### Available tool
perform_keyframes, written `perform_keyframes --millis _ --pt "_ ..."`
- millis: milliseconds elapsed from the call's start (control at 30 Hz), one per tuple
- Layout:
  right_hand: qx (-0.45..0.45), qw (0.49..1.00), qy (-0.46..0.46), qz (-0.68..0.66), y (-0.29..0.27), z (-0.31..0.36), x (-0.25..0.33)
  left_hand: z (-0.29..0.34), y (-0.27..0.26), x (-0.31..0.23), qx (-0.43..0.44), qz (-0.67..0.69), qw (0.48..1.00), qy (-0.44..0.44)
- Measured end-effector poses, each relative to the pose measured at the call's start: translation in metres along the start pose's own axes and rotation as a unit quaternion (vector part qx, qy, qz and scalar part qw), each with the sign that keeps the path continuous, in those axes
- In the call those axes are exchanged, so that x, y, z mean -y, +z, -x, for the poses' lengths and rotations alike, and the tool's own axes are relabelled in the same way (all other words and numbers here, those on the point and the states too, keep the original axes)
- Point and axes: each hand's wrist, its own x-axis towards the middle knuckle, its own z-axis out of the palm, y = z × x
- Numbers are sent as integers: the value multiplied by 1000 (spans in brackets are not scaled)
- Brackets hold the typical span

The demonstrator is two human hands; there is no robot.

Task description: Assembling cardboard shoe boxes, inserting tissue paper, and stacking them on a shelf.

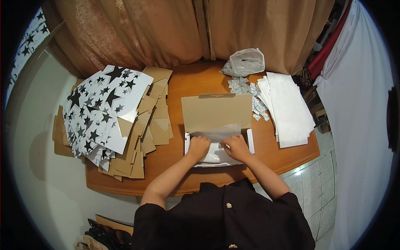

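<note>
A box [218, 110] sat on the table [179, 81] with paper [221, 132] in it, the left hand [199, 147] and right hand [236, 148] side by side over it. Flattened cartons [104, 112] lay in a pile to the box's left, sheets [291, 118] to its right. Packets [241, 86] lay between box and sheets, a bag [246, 62] behind them, a curtain [125, 29] behind the table.

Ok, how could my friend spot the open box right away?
Find the wooden table below the brown curtains. Near its front edge, between the star-patterned pile on the left and the white sheets on the right, sits the box, with the left hand and right hand at it. Unlike the flat cardboard nearby, it stands folded up, brown lid raised.
</note>
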Motion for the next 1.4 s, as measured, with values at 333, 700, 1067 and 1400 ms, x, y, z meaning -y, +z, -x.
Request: perform_keyframes --millis 333,700,1067,1400 --pt "-45 998 -46 -5 18 20 -3 -12 -48 18 -241 136 961 17" --pt "-221 966 -72 114 -28 29 -5 -7 -32 -17 -177 121 968 127" --pt "-180 943 49 276 -21 10 -31 -32 -40 -1 -178 112 974 89" --pt "-192 950 -4 244 -10 41 -31 15 -56 -2 -112 146 962 200"
